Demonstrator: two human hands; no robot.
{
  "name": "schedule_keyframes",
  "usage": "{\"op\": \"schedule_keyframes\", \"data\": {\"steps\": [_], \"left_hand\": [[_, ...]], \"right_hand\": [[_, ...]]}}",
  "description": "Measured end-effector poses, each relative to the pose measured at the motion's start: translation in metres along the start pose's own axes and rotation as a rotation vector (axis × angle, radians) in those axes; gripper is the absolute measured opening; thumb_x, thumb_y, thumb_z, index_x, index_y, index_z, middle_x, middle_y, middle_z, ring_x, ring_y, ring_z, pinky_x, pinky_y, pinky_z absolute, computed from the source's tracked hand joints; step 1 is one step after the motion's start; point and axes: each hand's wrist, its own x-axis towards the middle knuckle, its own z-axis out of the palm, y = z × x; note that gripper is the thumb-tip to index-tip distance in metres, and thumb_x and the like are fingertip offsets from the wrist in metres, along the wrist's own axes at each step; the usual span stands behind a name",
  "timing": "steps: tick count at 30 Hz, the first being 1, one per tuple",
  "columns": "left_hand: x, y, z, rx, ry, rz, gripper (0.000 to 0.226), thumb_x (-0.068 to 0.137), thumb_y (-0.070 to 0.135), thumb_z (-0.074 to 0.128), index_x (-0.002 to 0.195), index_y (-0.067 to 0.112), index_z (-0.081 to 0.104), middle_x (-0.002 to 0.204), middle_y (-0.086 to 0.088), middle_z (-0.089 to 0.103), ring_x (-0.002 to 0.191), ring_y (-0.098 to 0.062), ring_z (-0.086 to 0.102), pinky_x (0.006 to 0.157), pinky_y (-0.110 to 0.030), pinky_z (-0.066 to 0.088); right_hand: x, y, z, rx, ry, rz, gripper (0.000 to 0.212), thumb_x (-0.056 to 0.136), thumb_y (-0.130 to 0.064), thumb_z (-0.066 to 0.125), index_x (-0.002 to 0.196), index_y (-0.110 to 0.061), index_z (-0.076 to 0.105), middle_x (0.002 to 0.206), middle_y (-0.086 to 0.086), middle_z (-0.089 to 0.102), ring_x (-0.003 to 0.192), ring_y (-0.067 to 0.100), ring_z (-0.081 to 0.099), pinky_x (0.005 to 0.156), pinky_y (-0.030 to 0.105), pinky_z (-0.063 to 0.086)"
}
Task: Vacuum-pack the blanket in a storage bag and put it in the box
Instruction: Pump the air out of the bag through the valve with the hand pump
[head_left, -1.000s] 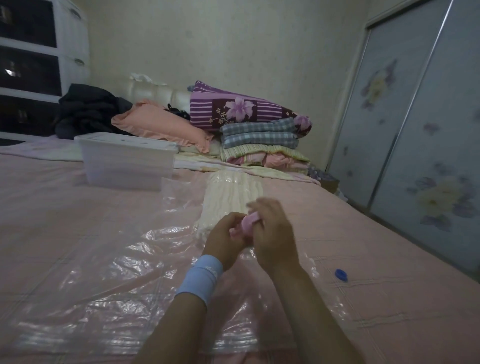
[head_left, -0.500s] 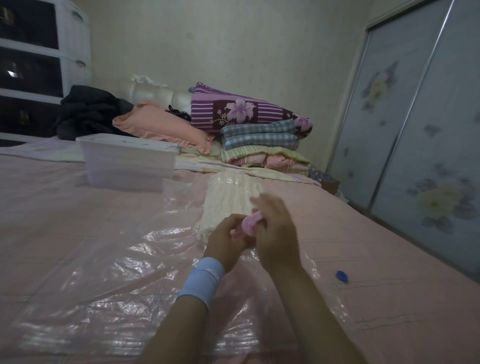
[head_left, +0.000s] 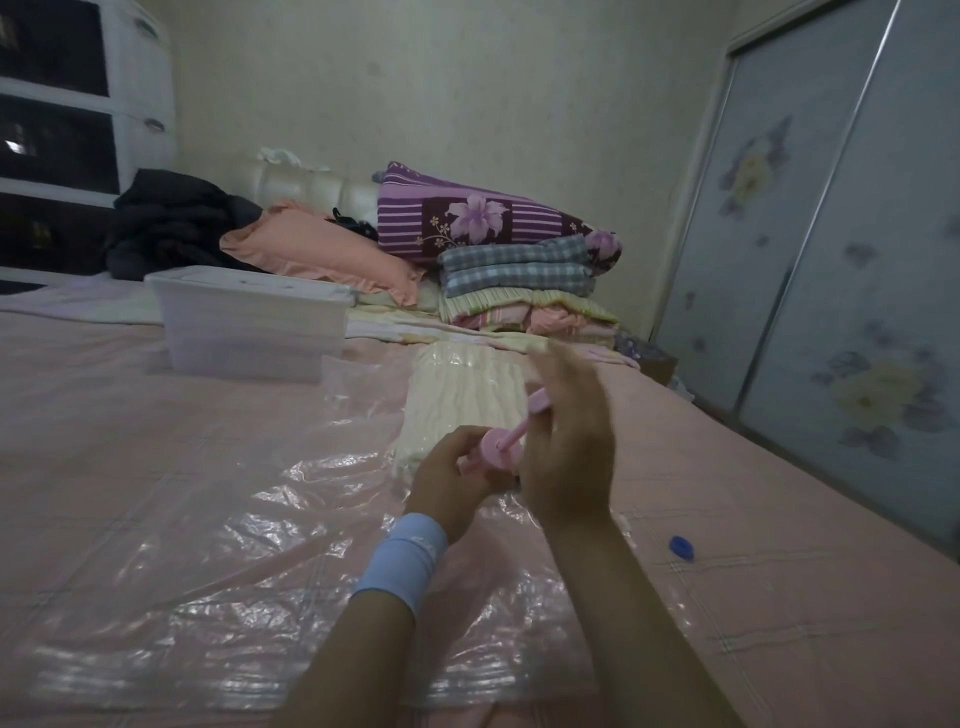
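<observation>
A clear plastic storage bag (head_left: 218, 561) lies flat on the pink bed, with a folded cream blanket (head_left: 457, 395) inside its far end. My left hand (head_left: 452, 478) grips the barrel of a small pink hand pump (head_left: 496, 452) standing on the bag. My right hand (head_left: 566, 441) holds the pump's pink handle, and the thin plunger rod shows between handle and barrel. A lidded translucent plastic box (head_left: 249, 322) stands on the bed beyond the bag, to the left.
A small blue cap (head_left: 681, 548) lies on the bed to the right of the bag. Pillows and a stack of folded bedding (head_left: 519, 275) sit at the headboard. Sliding wardrobe doors (head_left: 831, 260) run along the right side.
My right hand has risen up and away from my left hand, drawing the pump's handle and rod out of the barrel. The left hand stays in place.
</observation>
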Motion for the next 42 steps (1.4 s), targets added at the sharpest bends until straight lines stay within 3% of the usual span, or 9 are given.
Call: {"op": "schedule_keyframes", "data": {"steps": [5,14,19,25,29,33,36,39,42], "left_hand": [[0.000,0.000,-0.002,0.028,-0.002,-0.006,0.027,0.078,0.003,0.069,0.099,0.021,0.066,0.088,-0.001,0.069,0.072,-0.010,0.063,0.062,-0.021,0.053],[0.003,0.002,-0.013,0.075,-0.020,0.011,0.034,0.073,0.011,0.079,0.098,0.030,0.067,0.094,0.010,0.071,0.088,-0.004,0.065,0.070,-0.014,0.053],[0.000,0.012,-0.024,0.112,-0.063,-0.003,0.038,0.076,0.006,0.075,0.105,0.027,0.065,0.097,0.013,0.069,0.088,0.000,0.063,0.064,-0.008,0.049],[0.008,0.016,-0.047,0.295,-0.141,0.003,0.046,0.087,-0.002,0.054,0.120,0.029,0.063,0.111,0.010,0.066,0.102,-0.004,0.061,0.088,-0.021,0.049],[0.010,0.037,-0.054,0.190,0.017,0.058,0.038,0.095,0.003,0.045,0.101,0.034,0.066,0.102,0.008,0.070,0.091,-0.012,0.068,0.077,-0.033,0.058],[0.009,0.055,-0.059,0.309,-0.049,0.101,0.018,0.093,0.031,0.057,0.108,0.034,0.068,0.097,0.010,0.070,0.086,-0.005,0.066,0.072,-0.021,0.052],[0.011,0.057,-0.066,0.532,-0.076,0.157,0.031,0.084,0.049,0.066,0.112,0.035,0.068,0.098,0.013,0.065,0.085,0.000,0.062,0.076,-0.017,0.050],[0.018,0.059,-0.074,0.746,-0.030,0.221,0.025,0.087,0.049,0.062,0.101,0.032,0.073,0.089,0.006,0.061,0.080,-0.007,0.061,0.078,-0.025,0.050],[0.026,0.062,-0.086,0.908,-0.044,0.241,0.026,0.091,0.044,0.058,0.095,0.023,0.074,0.088,0.002,0.064,0.081,-0.014,0.059,0.078,-0.032,0.049]], "right_hand": [[-0.017,0.014,0.008,0.075,-0.507,0.147,0.039,0.093,-0.002,0.051,0.127,-0.012,0.067,0.134,0.005,0.058,0.123,0.022,0.055,0.104,0.037,0.047],[0.031,-0.022,-0.016,0.145,0.179,-0.178,0.030,0.102,-0.013,0.050,0.125,-0.001,0.066,0.128,0.015,0.064,0.125,0.022,0.057,0.106,0.025,0.046],[-0.010,-0.001,0.018,0.105,-0.281,0.022,0.049,0.094,0.002,0.054,0.138,-0.017,0.060,0.150,0.005,0.048,0.138,0.020,0.045,0.107,0.034,0.048],[-0.024,0.001,0.025,0.216,-0.577,0.250,0.054,0.096,-0.016,0.050,0.146,-0.037,0.049,0.163,-0.007,0.023,0.140,0.011,0.037,0.107,0.025,0.038],[-0.024,0.002,0.027,0.300,-0.690,0.339,0.101,0.088,-0.004,0.065,0.154,-0.054,0.007,0.137,-0.012,0.039,0.110,-0.012,0.048,0.085,0.006,0.040],[-0.026,0.007,0.038,0.344,-0.604,0.469,0.121,0.085,-0.007,0.075,0.153,-0.050,-0.015,0.100,-0.015,0.062,0.089,0.000,0.063,0.074,0.012,0.048],[-0.026,0.007,0.050,0.422,-0.590,0.505,0.106,0.083,-0.014,0.081,0.159,-0.037,0.011,0.107,-0.018,0.067,0.100,0.001,0.065,0.084,0.020,0.051],[-0.030,0.004,0.062,0.449,-0.600,0.492,0.049,0.081,-0.020,0.083,0.124,-0.032,0.064,0.103,-0.019,0.069,0.092,-0.013,0.062,0.073,0.011,0.046],[-0.033,0.001,0.076,0.446,-0.605,0.488,0.038,0.081,-0.026,0.082,0.115,-0.029,0.068,0.104,-0.013,0.071,0.092,-0.003,0.064,0.073,0.015,0.049]]}}
